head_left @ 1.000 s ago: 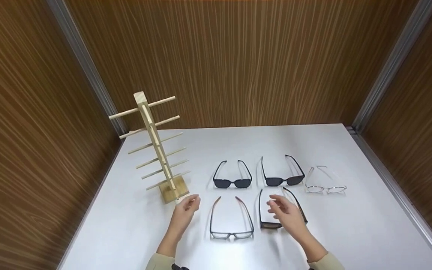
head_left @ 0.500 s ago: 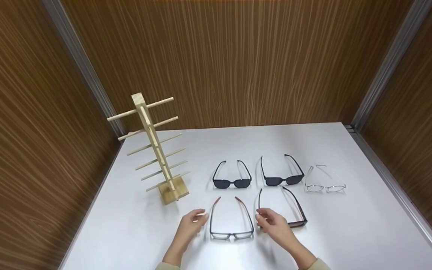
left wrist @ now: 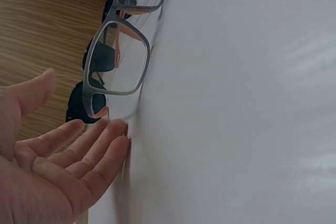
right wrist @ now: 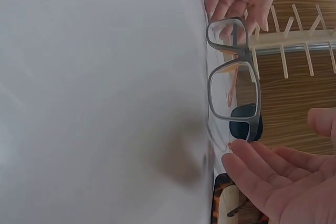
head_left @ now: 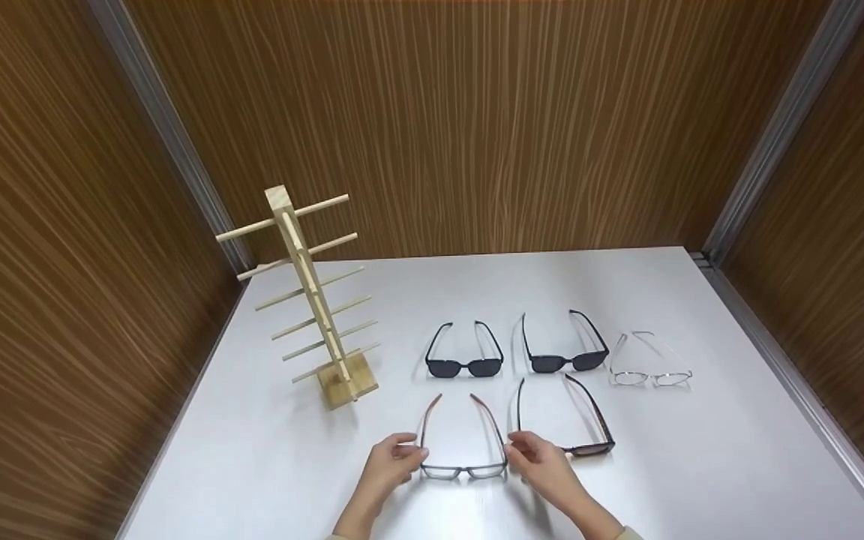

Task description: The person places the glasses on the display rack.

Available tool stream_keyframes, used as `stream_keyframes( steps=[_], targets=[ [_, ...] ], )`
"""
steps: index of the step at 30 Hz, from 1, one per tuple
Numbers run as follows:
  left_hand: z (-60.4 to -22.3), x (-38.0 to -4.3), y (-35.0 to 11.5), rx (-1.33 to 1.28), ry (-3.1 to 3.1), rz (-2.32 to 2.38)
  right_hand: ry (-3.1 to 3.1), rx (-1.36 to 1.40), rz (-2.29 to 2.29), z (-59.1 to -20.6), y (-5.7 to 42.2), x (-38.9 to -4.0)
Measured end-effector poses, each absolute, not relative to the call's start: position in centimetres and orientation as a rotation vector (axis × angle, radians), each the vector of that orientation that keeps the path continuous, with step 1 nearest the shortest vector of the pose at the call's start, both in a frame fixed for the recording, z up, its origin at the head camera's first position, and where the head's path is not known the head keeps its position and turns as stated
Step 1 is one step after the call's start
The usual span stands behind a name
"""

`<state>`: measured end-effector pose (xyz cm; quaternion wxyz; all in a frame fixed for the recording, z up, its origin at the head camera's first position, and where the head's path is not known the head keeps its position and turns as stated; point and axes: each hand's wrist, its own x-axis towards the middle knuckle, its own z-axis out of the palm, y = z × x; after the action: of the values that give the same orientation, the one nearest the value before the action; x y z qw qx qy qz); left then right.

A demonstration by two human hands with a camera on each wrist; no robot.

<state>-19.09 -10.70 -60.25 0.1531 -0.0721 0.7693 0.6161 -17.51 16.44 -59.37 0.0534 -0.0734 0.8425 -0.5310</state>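
Grey-framed glasses [head_left: 463,471], with reddish-brown temple tips, stand on the white table [head_left: 702,465] between the two hands, lenses toward the person and temples unfolded toward the rear wall. The left hand [head_left: 391,465] is beside one hinge, its fingers extended and the thumb held well apart from them; the right hand [head_left: 541,465] mirrors it at the opposite hinge. Neither hand grips the frame; whether any fingertip touches it cannot be told. Behind the grey glasses are the sunglasses [head_left: 464,367] and, farther right, the other sunglasses [head_left: 568,361]. A tortoiseshell pair [head_left: 589,450] lies beside the right hand, with a wire pair [head_left: 653,379] beyond it. The wooden stand [head_left: 313,289], with bare pegs, rises at the left.

Handling, as judged from appearance: the grey glasses should be light, and fairly stiff across the front. The temples probably swing at their hinges and would flex if squeezed inward. The smooth rims may slip slightly, and the clear lenses would smudge or scratch. The best hold is a gentle, even pinch at both outer corners, just behind the hinges, with fingers off the lenses.
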Motion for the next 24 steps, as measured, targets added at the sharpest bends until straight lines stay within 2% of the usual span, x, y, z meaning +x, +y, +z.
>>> stream_keyframes(
  steps=[18,24],
  targets=[
    [-61.3,-18.7,-10.6,-0.264,2.12,1.842,2.663,-0.266,-1.471,-60.3,14.7,-17.6],
    [-61.4,-18.7,-10.7,-0.288,2.097,1.892,2.649,-0.196,-1.506,-60.5,14.4,-18.0]
  ],
)
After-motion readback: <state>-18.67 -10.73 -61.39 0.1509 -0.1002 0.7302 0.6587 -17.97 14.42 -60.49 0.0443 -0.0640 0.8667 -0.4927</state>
